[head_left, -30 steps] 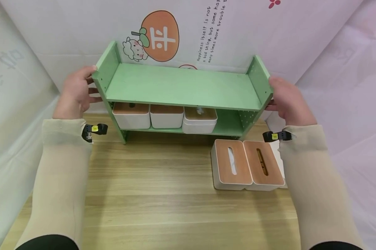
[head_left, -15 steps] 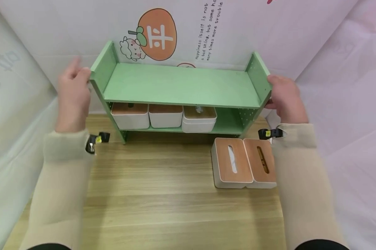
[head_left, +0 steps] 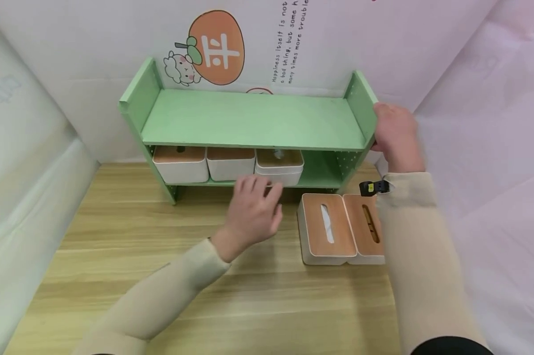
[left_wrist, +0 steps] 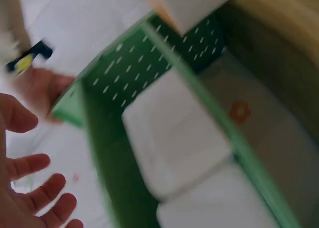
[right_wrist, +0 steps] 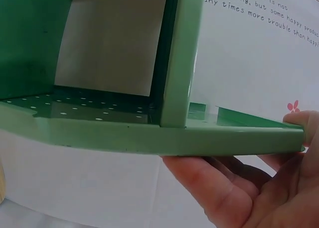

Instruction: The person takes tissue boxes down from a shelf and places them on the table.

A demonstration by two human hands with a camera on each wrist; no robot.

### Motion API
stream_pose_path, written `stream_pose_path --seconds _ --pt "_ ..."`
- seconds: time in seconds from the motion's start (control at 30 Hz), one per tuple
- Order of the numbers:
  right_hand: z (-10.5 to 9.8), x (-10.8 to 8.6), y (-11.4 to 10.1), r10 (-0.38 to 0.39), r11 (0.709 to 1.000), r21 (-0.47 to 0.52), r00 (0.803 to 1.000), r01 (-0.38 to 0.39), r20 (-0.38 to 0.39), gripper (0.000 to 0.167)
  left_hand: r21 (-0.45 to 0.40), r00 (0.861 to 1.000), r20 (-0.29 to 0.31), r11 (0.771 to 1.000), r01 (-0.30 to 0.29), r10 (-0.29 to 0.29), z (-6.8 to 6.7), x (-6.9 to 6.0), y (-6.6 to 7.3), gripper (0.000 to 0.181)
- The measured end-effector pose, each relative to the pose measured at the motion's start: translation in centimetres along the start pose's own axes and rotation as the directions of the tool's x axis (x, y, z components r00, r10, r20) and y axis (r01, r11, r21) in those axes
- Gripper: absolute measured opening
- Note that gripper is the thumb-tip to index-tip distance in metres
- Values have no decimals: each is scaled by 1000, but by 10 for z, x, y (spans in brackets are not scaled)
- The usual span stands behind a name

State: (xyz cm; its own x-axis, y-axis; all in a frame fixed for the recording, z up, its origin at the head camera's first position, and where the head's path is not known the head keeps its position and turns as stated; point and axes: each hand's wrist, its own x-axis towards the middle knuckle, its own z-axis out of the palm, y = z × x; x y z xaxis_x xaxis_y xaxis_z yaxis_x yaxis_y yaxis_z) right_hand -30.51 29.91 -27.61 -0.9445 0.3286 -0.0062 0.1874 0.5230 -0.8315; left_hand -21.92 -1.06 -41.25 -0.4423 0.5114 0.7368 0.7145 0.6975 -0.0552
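A green two-tier shelf (head_left: 253, 118) stands against the back wall. My right hand (head_left: 396, 134) grips the upper part of its right side panel; in the right wrist view, fingers and thumb (right_wrist: 299, 119) lie on either side of the green panel (right_wrist: 239, 141). My left hand (head_left: 251, 212) hovers in front of the lower tier, its fingers loosely spread and holding nothing. On that tier, left to right, sit two white boxes with wood-look lids, a left one (head_left: 180, 170) and a middle one (head_left: 230, 168), then a lidded white box (head_left: 279, 172) behind my left fingertips.
Two white tissue boxes with wooden slotted lids, a left one (head_left: 329, 227) and a right one (head_left: 364, 224), stand side by side on the wood-grain table (head_left: 116, 246). My right sleeve partly covers the right one. White printed cloth (head_left: 329, 49) hangs behind and at both sides.
My left hand has let go of the shelf's left side panel and moved right and down, in front of the lower tier. The right hand stays on the right panel.
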Motion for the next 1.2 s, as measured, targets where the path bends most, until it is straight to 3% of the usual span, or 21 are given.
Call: stream_pose_path --seconds 0.1,0.23,0.43,0.67,0.87,1.0,1.2 --pt "1 -2 -2 15 1000 20 1000 -15 -1 57 113 994 96 993 42 -53 26 10 12 38" --pt "1 -4 -1 15 1000 11 1000 -15 3 58 181 985 127 979 90 -114 54 26 17 47" --pt "2 -4 -1 19 1000 1 1000 -19 -10 53 234 950 237 961 146 -202 77 35 16 52" --pt "4 -6 -3 5 999 -36 1000 -6 -19 51 259 926 290 952 166 -240 78 37 18 47" --pt "4 -7 -1 -17 999 -50 1000 16 -24 50 197 919 320 965 174 -231 70 35 22 43" --pt "4 -7 0 -24 999 -49 999 22 -32 49 187 916 321 965 186 -239 69 32 23 46" --pt "5 -7 1 -28 999 -30 999 27 -32 50 185 929 298 968 169 -219 67 28 28 46"
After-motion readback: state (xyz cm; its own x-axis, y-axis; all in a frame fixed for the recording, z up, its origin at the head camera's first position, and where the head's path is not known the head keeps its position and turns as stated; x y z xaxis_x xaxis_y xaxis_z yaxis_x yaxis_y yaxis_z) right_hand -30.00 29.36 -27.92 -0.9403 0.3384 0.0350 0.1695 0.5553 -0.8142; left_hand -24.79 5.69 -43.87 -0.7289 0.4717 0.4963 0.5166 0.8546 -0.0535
